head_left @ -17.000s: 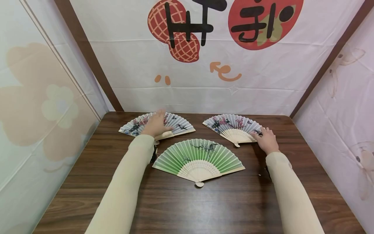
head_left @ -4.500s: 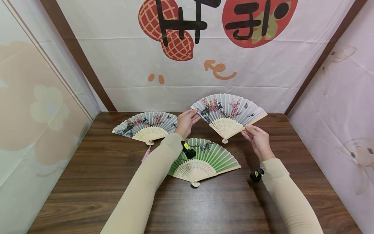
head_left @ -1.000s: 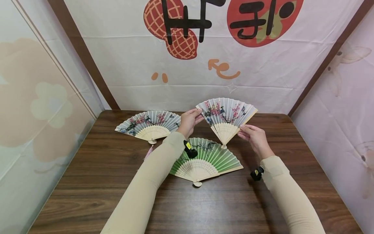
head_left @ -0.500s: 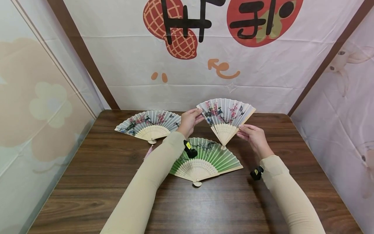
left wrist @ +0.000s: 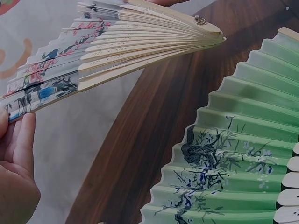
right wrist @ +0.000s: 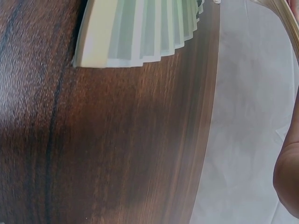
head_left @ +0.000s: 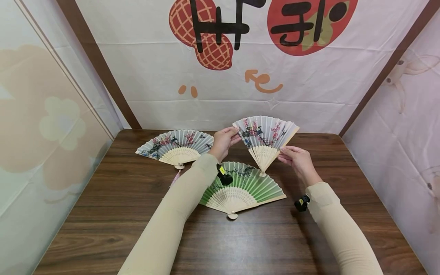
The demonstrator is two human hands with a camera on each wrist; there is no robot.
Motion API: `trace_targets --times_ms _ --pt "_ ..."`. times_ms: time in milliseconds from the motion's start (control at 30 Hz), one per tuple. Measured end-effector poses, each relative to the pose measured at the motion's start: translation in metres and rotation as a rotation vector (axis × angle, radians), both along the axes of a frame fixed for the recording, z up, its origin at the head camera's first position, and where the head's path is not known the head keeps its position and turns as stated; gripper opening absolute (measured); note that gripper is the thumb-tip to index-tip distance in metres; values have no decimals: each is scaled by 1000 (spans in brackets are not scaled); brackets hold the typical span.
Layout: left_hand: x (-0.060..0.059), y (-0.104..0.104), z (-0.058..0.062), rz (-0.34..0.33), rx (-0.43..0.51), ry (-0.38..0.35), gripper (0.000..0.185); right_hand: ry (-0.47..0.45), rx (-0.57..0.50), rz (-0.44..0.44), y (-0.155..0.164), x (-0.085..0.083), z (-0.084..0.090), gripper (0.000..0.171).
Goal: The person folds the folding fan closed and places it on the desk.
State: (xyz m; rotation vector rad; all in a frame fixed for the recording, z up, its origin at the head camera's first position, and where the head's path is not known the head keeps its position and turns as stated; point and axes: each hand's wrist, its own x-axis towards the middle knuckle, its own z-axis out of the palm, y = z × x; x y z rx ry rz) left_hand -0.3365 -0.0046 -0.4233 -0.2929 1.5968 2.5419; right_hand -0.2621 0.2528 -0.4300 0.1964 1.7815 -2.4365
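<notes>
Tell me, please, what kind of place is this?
Probably a small staged recording booth, not a home: a wooden table closed in by printed cloth walls, with only three paper folding fans, one green fan lying flat.

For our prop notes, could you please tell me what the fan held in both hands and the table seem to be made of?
Held fan: pale slats that look like bamboo or light wood, matte, pinned by a small metal rivet; the pleated leaf with painted blossoms looks like paper or thin fabric, I cannot tell which. Table: dark wood-grain surface with a slight sheen, possibly laminate.

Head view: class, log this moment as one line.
left hand: pinches held fan | right hand: pinches it | green fan: on table
</notes>
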Motion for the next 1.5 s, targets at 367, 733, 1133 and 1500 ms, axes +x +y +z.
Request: trace_targets --times_ms 367,733,1133,1500 --pt "-1 1 3 -24 -12 7 23 12 25 5 -1 -2 2 29" --pt "1 2 3 -46 -13 -3 30 21 44 36 -4 1 3 29" --pt "1 2 4 -59 -25 3 31 22 83 54 -6 0 5 29" --pt "3 3 3 -63 -37 -5 30 29 118 78 -8 0 5 28"
